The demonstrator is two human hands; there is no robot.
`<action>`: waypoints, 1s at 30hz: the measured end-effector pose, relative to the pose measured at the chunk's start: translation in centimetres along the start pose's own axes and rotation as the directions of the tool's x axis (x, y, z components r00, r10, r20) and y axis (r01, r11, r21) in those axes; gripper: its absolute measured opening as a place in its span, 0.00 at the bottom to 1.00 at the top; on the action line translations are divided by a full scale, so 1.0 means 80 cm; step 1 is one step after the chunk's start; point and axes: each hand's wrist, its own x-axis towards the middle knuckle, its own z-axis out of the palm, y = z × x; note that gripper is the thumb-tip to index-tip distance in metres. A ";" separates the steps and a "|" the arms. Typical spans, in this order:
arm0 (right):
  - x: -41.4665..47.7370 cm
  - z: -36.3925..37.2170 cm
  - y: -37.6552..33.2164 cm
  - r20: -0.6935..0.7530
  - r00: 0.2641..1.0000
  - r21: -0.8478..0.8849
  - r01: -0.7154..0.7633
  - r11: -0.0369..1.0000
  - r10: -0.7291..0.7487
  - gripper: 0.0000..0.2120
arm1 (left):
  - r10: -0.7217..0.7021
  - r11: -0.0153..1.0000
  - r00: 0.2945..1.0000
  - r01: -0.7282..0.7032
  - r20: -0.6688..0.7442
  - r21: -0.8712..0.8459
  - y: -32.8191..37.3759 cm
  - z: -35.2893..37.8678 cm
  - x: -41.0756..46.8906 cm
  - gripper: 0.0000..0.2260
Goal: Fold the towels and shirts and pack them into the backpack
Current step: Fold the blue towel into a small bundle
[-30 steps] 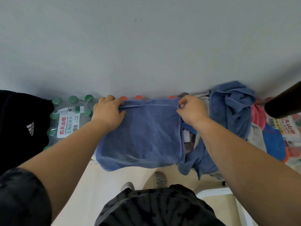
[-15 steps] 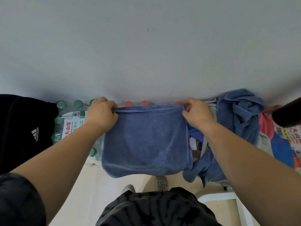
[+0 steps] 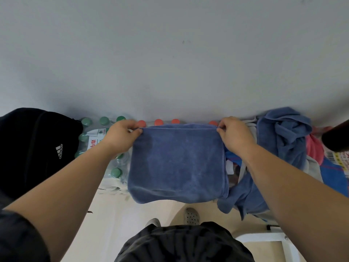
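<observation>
Left hand (image 3: 120,137): fingers pinched shut on the blue towel's (image 3: 177,163) top left corner.
Right hand (image 3: 234,135): fingers pinched on its top right corner.
Blue towel: folded, hanging between both hands over the water bottles (image 3: 105,129).
Backpack (image 3: 35,148): black, at far left.

A plain pale grey wall (image 3: 170,53), faintly scuffed, fills the upper half of the view under soft, even light. Below, a cream floor (image 3: 113,224) shows, with a white frame (image 3: 264,238) at lower right.
</observation>
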 end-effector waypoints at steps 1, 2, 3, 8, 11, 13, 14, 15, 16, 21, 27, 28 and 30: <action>-0.004 -0.002 0.002 -0.002 1.000 0.009 0.014 1.000 -0.014 0.03 | 0.010 1.000 1.000 -0.010 0.007 -0.011 0.002 -0.002 -0.005 0.04; -0.007 -0.003 0.002 -0.004 1.000 0.021 0.025 0.999 -0.025 0.03 | 0.028 1.000 1.000 -0.028 0.014 -0.004 0.003 -0.004 -0.010 0.04; -0.010 -0.004 0.003 -0.007 1.000 0.050 0.030 0.998 -0.030 0.02 | 0.041 0.999 0.999 -0.041 0.019 0.012 0.003 -0.006 -0.015 0.06; -0.026 -0.026 -0.010 0.020 1.000 0.481 -0.014 0.876 0.005 0.09 | 0.006 0.999 0.998 -0.009 -0.056 -0.042 0.004 -0.021 -0.042 0.06; -0.045 -0.053 -0.018 0.058 0.995 0.586 0.032 0.810 -0.081 0.10 | 0.049 0.994 0.993 -0.059 -0.111 -0.087 0.010 -0.027 -0.064 0.12; -0.062 -0.075 -0.020 0.067 0.990 0.596 0.057 0.801 -0.121 0.10 | 0.079 0.988 0.986 -0.097 -0.147 -0.117 0.013 -0.032 -0.082 0.15; -0.072 -0.085 -0.021 0.072 0.989 0.590 0.063 0.805 -0.131 0.10 | 0.087 0.982 0.983 -0.112 -0.159 -0.155 0.012 -0.035 -0.090 0.16; -0.083 -0.096 -0.022 0.075 0.987 0.576 0.073 0.814 -0.142 0.10 | 0.096 0.970 0.981 -0.130 -0.169 -0.205 0.010 -0.039 -0.098 0.18; -0.093 -0.105 -0.024 0.072 0.986 0.552 0.089 0.829 -0.153 0.09 | 0.100 0.953 0.979 -0.145 -0.175 -0.265 0.006 -0.045 -0.106 0.20; -0.147 -0.135 -0.047 0.042 0.979 0.457 0.159 0.875 -0.200 0.05 | 0.182 0.860 0.974 -0.225 -0.136 -0.458 -0.003 -0.079 -0.152 0.19; -0.213 -0.127 -0.086 0.043 0.980 0.423 0.159 0.892 -0.195 0.06 | 0.319 0.888 0.920 -0.206 0.227 -0.411 -0.047 -0.139 -0.190 0.05; -0.222 -0.124 -0.092 0.037 0.981 0.405 0.161 0.900 -0.192 0.06 | 0.327 0.899 0.902 -0.205 0.282 -0.388 -0.053 -0.149 -0.194 0.07; -0.239 -0.122 -0.102 0.027 0.982 0.366 0.163 0.916 -0.185 0.07 | 0.344 0.916 0.843 -0.205 0.414 -0.344 -0.063 -0.166 -0.199 0.11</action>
